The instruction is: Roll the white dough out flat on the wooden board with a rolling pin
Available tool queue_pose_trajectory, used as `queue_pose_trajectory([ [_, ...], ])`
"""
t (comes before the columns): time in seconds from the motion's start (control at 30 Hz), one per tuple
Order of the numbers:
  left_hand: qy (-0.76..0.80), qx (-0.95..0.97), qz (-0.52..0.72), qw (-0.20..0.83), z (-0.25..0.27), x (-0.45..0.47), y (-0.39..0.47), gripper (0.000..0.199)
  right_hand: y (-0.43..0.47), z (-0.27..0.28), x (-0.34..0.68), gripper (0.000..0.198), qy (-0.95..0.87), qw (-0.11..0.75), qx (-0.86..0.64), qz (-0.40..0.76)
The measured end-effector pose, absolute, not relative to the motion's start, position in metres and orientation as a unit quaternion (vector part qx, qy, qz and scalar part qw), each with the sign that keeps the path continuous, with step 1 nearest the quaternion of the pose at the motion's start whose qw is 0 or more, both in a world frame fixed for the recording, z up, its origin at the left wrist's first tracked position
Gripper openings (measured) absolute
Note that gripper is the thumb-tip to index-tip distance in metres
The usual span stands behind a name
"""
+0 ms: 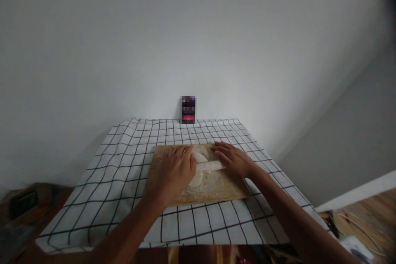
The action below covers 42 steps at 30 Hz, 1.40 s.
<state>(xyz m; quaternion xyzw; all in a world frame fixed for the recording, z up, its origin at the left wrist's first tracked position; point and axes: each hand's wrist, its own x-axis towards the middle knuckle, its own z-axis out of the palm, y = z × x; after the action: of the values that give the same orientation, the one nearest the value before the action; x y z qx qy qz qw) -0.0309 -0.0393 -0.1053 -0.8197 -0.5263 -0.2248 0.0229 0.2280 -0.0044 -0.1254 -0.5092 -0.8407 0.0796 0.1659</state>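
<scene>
A pale, flour-dusted rolling pin [212, 166] lies crosswise over a flat piece of dough [196, 179] on a wooden board [222, 192]. My left hand [178, 165] is over the pin's left end, its fingers curving forward and down and hiding that end. On the right end rests my right hand [232, 159], palm on the pin and fingers reaching past it toward the board's far edge. The dough shows both in front of and behind the pin, nearer my left hand. Loose flour is scattered over the board.
A white cloth with black grid lines [123, 165] covers the table. At its back edge a phone-like upright thing with a blurred screen [188, 109] leans on the white wall [198, 41]. Low at the right are a cable [360, 227] and a white object [355, 248] on the floor.
</scene>
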Motion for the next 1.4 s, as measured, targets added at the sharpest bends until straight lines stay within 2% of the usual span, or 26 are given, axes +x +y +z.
queue_pose_trajectory([
  [0.13,-0.523,-0.820,-0.224,0.056,-0.111,-0.029,-0.052,0.040,-0.015,-0.128,0.232,0.060,-0.848,0.166,-0.502,0.050],
  [0.33,-0.542,-0.816,-0.202,-0.015,-0.111,-0.031,-0.039,0.037,0.003,-0.119,0.231,0.055,-0.868,0.135,-0.472,0.073],
  [0.5,-0.535,-0.817,-0.216,0.016,-0.112,-0.029,-0.038,0.034,-0.009,-0.131,0.229,0.055,-0.847,0.169,-0.502,0.047],
  [0.6,-0.522,-0.821,-0.226,0.049,-0.120,-0.029,-0.045,0.039,-0.022,-0.135,0.231,0.052,-0.841,0.176,-0.512,0.023],
  [0.8,-0.544,-0.812,-0.209,0.039,-0.130,-0.032,-0.045,0.050,-0.023,-0.121,0.227,0.050,-0.851,0.128,-0.507,0.037],
  [1.0,-0.528,-0.808,-0.244,0.089,-0.141,-0.029,-0.057,0.058,-0.042,-0.135,0.225,0.050,-0.827,0.168,-0.536,0.003],
  [1.2,-0.522,-0.815,-0.243,0.053,-0.143,-0.032,-0.062,0.060,-0.067,-0.141,0.229,0.042,-0.830,0.224,-0.510,-0.026],
  [1.4,-0.497,-0.830,-0.255,0.002,-0.142,-0.039,-0.073,0.058,-0.080,-0.137,0.230,0.054,-0.841,0.221,-0.492,-0.030],
])
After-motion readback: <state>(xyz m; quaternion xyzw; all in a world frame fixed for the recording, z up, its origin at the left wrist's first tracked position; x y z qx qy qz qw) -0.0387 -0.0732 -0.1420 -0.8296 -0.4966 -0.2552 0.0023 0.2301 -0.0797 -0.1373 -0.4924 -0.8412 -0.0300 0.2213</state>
